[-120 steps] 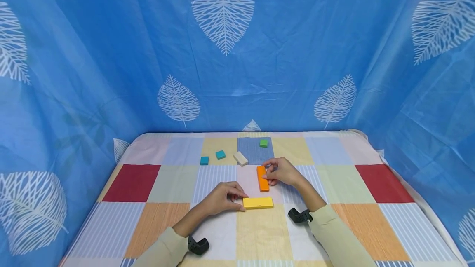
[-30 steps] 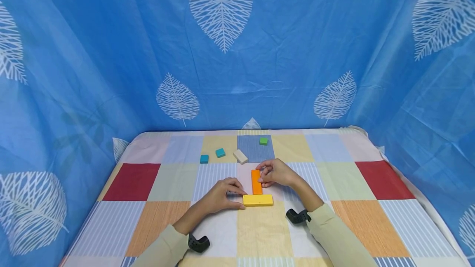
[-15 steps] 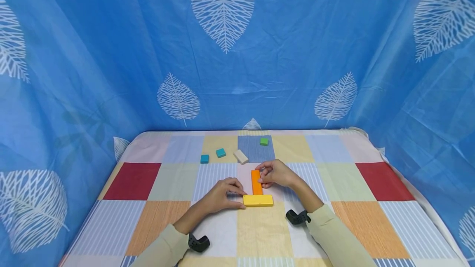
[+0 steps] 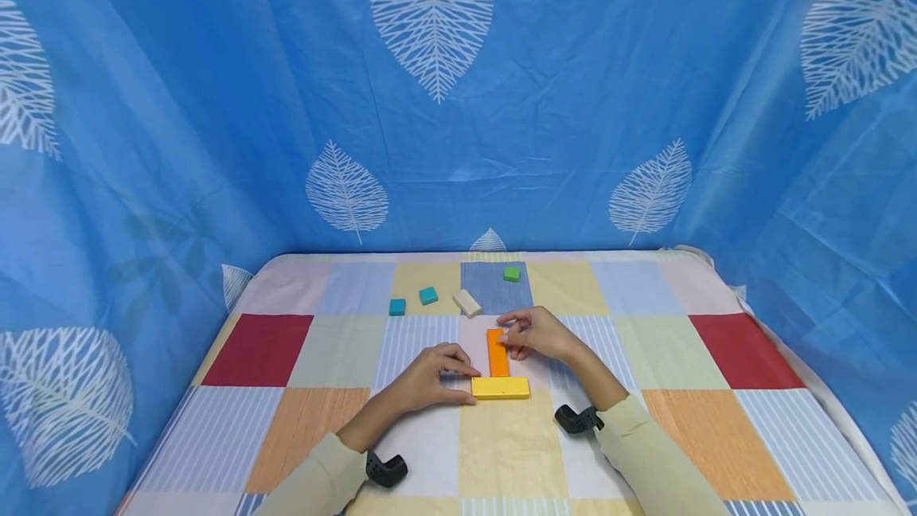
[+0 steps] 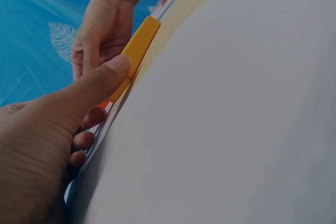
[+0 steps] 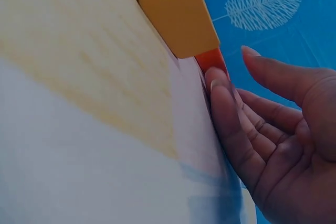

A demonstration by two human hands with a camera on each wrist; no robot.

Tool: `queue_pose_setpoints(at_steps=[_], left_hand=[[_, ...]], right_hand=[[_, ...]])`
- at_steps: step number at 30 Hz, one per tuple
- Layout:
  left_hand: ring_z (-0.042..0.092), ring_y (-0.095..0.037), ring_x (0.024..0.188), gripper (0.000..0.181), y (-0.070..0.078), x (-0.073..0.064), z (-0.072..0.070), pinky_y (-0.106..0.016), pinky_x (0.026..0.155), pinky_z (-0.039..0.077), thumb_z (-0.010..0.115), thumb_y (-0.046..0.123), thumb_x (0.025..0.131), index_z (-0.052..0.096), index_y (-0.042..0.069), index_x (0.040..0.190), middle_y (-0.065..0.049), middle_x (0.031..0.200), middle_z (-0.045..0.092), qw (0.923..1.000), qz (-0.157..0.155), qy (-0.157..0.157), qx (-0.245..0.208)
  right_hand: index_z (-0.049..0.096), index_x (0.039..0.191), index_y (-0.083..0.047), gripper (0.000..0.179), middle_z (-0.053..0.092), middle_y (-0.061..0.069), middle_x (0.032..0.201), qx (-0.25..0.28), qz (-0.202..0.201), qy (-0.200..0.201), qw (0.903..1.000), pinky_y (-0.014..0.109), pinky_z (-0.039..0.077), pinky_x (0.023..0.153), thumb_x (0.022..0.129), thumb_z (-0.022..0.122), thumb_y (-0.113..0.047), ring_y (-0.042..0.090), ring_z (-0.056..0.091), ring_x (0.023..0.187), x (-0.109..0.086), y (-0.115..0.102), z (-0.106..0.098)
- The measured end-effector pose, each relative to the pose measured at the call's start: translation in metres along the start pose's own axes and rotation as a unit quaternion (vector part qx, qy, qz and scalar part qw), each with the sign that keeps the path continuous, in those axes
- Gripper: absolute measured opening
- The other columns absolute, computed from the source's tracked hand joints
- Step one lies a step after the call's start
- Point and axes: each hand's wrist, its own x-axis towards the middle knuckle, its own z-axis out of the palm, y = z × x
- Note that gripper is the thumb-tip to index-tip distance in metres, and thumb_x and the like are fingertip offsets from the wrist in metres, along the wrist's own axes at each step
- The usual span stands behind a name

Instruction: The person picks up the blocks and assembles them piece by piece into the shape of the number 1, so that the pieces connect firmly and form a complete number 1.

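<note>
A yellow wooden block (image 4: 500,388) lies crosswise on the patchwork cloth. My left hand (image 4: 430,377) pinches its left end, the thumb (image 5: 113,72) along the near side and a finger at the far side. Behind it an orange block (image 4: 497,361) lies lengthwise, its near end against the yellow block's back side, together like an upside-down T. My right hand (image 4: 537,333) is at the orange block's right side, fingers loosely bent. In the right wrist view its thumb (image 6: 262,66) stands away from the orange block (image 6: 212,61), while other fingertips are right beside it.
Toward the back lie two teal blocks (image 4: 397,307), a cream block (image 4: 467,303) and a green block (image 4: 512,274). A blue curtain (image 4: 458,181) with white leaf prints surrounds the table's back and sides. Black wrist devices (image 4: 385,470) sit on both forearms.
The orange block has moved left and nearer, now against the yellow one. Just now my right thumb has shifted up and off the orange block's side. My left hand has stayed at the yellow block.
</note>
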Motion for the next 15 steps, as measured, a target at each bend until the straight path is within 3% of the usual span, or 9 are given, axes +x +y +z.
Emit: queue_pose_setpoints(at_steps=[8, 15], left_hand=[[0.057, -0.005, 0.097, 0.035, -0.002, -0.001, 0.001, -0.030, 0.092, 0.049, 0.088, 0.034, 0.079, 0.081, 0.018, 0.109, 0.012, 0.101, 0.065, 1.0000, -0.002, -0.001, -0.001], [0.057, -0.006, 0.097, 0.034, -0.001, 0.000, 0.000, -0.030, 0.092, 0.049, 0.089, 0.032, 0.079, 0.081, 0.017, 0.108, 0.011, 0.101, 0.065, 1.0000, 0.007, 0.001, -0.002]], right_hand=[[0.067, 0.126, 0.002, 0.033, 0.069, 0.011, 0.086, -0.039, -0.013, 0.054, 0.9977, 0.035, 0.058, 0.062, 0.096, 0.069, -0.012, 0.024, 0.066, 0.069, 0.000, -0.005, -0.008], [0.069, 0.123, 0.003, 0.031, 0.069, 0.012, 0.096, -0.075, -0.052, 0.085, 0.9923, 0.038, 0.059, 0.065, 0.095, 0.071, -0.010, 0.026, 0.066, 0.075, 0.004, -0.014, -0.011]])
